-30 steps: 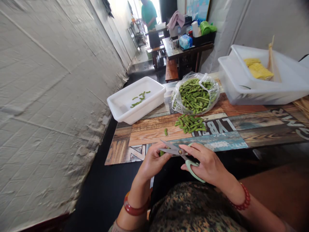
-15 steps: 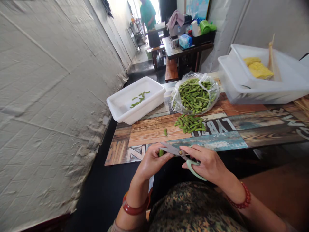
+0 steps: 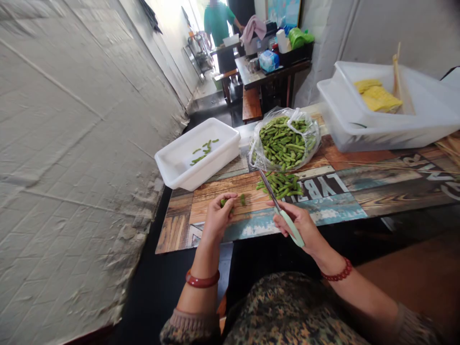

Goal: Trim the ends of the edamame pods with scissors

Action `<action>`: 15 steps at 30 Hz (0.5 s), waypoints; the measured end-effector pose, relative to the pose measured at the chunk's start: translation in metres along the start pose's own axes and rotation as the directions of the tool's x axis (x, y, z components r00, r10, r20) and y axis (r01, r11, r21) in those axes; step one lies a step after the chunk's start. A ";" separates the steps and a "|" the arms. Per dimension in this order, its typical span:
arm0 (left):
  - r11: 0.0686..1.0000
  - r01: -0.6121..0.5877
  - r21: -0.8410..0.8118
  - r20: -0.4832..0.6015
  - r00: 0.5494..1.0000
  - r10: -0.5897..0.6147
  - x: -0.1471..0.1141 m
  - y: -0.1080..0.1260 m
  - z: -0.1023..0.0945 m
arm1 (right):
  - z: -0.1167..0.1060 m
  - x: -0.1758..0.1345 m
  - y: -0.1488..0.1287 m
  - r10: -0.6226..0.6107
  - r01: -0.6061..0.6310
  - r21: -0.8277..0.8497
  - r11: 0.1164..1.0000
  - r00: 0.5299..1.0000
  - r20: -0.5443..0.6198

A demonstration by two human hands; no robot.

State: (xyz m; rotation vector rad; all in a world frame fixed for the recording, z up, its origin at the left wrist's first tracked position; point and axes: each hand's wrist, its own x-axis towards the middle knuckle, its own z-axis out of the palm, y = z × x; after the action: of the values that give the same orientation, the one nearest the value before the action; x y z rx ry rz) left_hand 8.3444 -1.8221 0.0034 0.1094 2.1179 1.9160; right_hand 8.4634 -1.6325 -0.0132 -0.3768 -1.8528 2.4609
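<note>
Over the near left part of the table, my left hand [image 3: 217, 216] is closed around a green edamame pod [image 3: 223, 203], mostly hidden by the fingers. My right hand [image 3: 296, 221] grips scissors [image 3: 287, 224] by their pale green handles, the blades pointing away from me towards the pods. A single pod piece [image 3: 243, 199] is just right of my left hand. Beyond the scissors lies a small heap of edamame pods [image 3: 285, 184] on the table. Behind it stands an open clear plastic bag [image 3: 256, 143] full of pods. Several pods lie in a white plastic tub [image 3: 172, 177] at the left.
The table [image 3: 330, 211] has a patchwork wood print. At its right end, stacked white tubs [image 3: 345, 136] hold a yellow bundle [image 3: 377, 96]. A whitewashed brick wall [image 3: 72, 167] runs along the left. Farther back are a cluttered table [image 3: 247, 76] and a person in green [image 3: 218, 24].
Both hands have moved apart and forward over the table. The scissors have left the pod in my left hand and swung to point away from me, their blades now together.
</note>
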 end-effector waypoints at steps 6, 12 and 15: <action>0.697 -0.207 0.687 0.061 0.972 0.228 0.025 -0.018 0.008 | -0.004 0.002 -0.001 0.028 -0.028 0.070 0.997 1.000 0.006; 0.628 -0.233 0.742 0.133 0.970 0.202 0.024 -0.020 0.018 | -0.005 0.003 0.001 0.006 -0.007 0.046 0.999 1.000 0.028; 0.830 -0.254 0.496 0.138 0.967 0.213 0.014 -0.017 0.022 | -0.005 0.003 0.001 -0.009 0.008 0.022 1.000 1.000 0.028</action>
State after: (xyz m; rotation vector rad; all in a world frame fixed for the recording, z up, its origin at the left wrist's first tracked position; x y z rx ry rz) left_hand 8.3388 -1.7996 -0.0174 0.5669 2.6045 1.3707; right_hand 8.4621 -1.6277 -0.0156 -0.3349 -1.8316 2.4919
